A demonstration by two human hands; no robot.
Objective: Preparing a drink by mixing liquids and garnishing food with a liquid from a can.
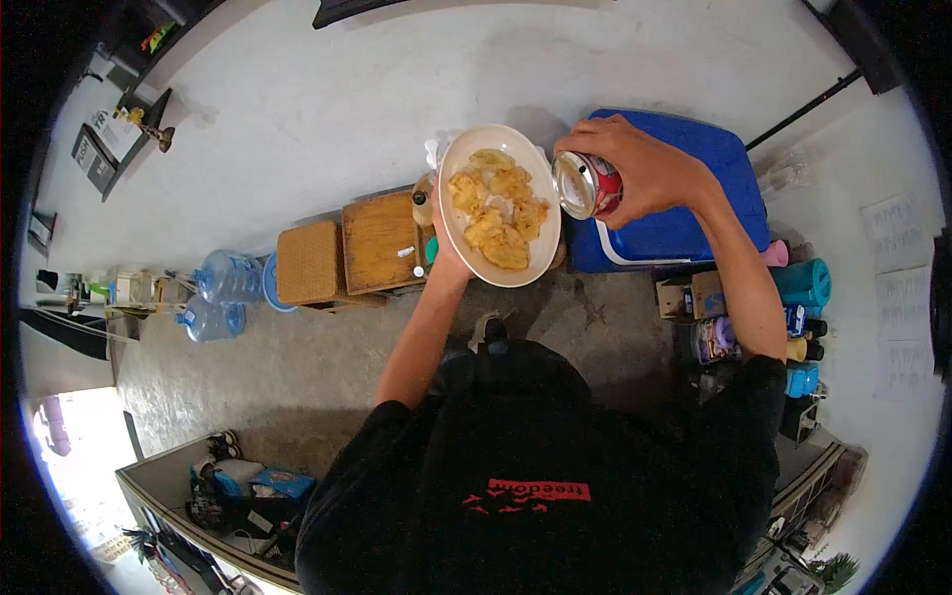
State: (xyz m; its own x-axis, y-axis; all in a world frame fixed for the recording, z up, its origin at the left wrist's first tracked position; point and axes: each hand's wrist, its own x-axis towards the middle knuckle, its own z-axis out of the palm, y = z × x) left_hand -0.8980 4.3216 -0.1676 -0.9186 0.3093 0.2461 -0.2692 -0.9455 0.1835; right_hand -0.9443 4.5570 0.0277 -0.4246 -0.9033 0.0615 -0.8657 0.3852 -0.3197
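Note:
My left hand (448,249) holds an oval cream-coloured plate (476,260) by its left side, the fingers mostly hidden beneath it. Several pieces of golden fried food (487,227) lie on the plate. Just to the right, my right hand (632,163) grips a red and silver tin can (587,184) from above and behind, tipped so that one metal end faces the plate's right rim. A small dark hole shows in that end. No liquid is seen coming from the can.
Beyond the right hand stands a large blue box (677,149) with a lid. A wooden stool (379,242), a woven-topped stool (309,260) and large water bottles (223,275) line the wall at left. Cardboard boxes (706,294) and a teal jug (803,282) stand at right.

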